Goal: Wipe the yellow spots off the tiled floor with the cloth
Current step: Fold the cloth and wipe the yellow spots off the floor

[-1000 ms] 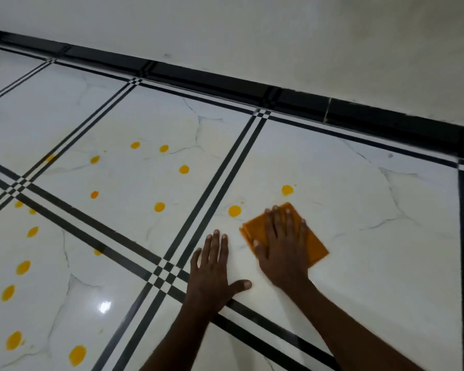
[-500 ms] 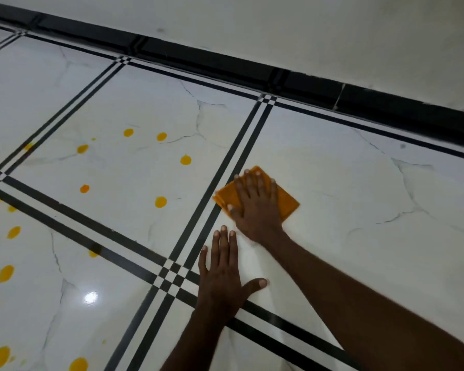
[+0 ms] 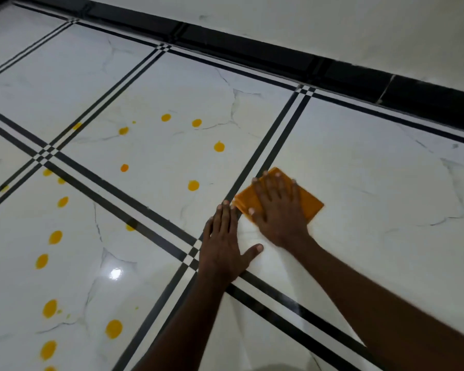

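right hand (image 3: 279, 210) lies flat on the orange cloth (image 3: 310, 203), fingers straight and spread, palm pressing it to the tiled floor (image 3: 386, 170). no curl round the cloth, just flat pressure. hand edges slightly blurred. cloth is a folded square, one corner pointing away from the person, sitting on the white tile just right of the double black grout line (image 3: 265, 153); its left corner touches or slightly overlaps that line, can't tell which. cloth edges stick out past the fingertips and on the right side of the hand.

left hand (image 3: 223, 247) is flat on the floor too, fingers straight and close together, thumb out to the right, holding nothing. it rests over the crossing of the black lines, just near-left of the cloth, its fingertips close to the cloth's left corner but apart from it.

yellow spots (image 3: 193, 185) scattered on the tile left of the grout line, nearest one near the cloth, others further out such as one at (image 3: 219, 147). more spots run in a column down the near-left tile (image 3: 55, 236). black skirting (image 3: 279, 57) runs along the base of the white wall (image 3: 332, 20) at top. bright light glare (image 3: 115, 273) on the near tile.
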The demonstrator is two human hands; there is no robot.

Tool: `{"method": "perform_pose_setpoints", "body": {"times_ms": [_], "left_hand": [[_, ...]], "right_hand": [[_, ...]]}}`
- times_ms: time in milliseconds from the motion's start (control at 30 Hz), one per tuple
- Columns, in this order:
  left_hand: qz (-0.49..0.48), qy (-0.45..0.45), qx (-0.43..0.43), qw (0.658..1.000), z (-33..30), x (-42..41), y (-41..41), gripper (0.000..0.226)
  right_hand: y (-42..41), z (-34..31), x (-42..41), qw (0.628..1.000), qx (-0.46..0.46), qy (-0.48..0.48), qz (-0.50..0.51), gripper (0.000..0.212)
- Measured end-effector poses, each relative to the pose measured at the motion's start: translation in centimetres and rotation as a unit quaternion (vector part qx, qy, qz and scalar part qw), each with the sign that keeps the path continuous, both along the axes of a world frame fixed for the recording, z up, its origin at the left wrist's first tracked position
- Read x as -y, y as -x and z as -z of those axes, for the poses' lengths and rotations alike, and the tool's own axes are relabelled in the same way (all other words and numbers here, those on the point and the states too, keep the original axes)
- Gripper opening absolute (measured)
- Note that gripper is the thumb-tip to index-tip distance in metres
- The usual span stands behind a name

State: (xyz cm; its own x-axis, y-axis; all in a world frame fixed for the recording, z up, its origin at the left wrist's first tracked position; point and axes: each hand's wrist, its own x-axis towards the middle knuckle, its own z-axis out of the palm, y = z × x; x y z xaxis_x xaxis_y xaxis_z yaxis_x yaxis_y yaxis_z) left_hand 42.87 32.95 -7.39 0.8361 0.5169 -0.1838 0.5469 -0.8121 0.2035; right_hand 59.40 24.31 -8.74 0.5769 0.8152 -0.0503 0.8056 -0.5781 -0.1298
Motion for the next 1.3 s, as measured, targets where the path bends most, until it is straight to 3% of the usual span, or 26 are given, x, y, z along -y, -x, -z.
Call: {"method": "perform_pose_setpoints", "body": {"times_ms": [100,200,367,567,700,800,1000,1167,1300], "left_hand": [[0.025,0.005,-0.015,1.000,-0.3,-1.1,1.2,0.109],[0.021,-0.005,-0.009,1.000,0.1,-1.0,1.6,0.108],[0.014,-0.020,0.010,1.000,0.6,-0.6,1.6,0.105],[-0.018,-0.020,-0.007,1.000,0.3,-0.4,1.7,0.113],[-0.039,-0.031,0.013,0.999,0.6,-0.5,2.1,0.115],[-0.051,-0.044,0.041,0.997,0.8,-0.2,2.2,0.111],[-0.053,-0.034,0.046,0.997,1.1,-0.3,2.1,0.109],[-0.086,-0.006,0.010,0.996,0.5,0.0,1.5,0.108],[-0.062,0.032,-0.051,0.996,-1.7,-0.7,1.3,0.110]], "right_hand": [[-0.1,-0.3,5.8,1.000,-0.008,-0.006,-0.023,0.076],[-5.6,-0.6,9.7,0.997,-0.001,0.010,0.076,0.076],[-9.9,-0.9,2.2,0.985,-0.016,0.013,0.172,0.083],[-0.1,-0.2,-1.0,1.000,-0.020,0.009,0.005,0.082],[0.7,0.4,4.1,1.000,-0.013,0.007,-0.018,0.081],[-1.2,0.0,7.6,0.999,-0.004,0.005,0.035,0.080],[-6.5,-0.4,0.1,0.990,-0.018,-0.002,0.137,0.084],[-4.3,-0.6,-7.7,0.998,-0.028,0.044,0.039,0.087],[-0.4,-2.2,-4.6,0.992,-0.076,0.099,-0.031,0.090]]}}
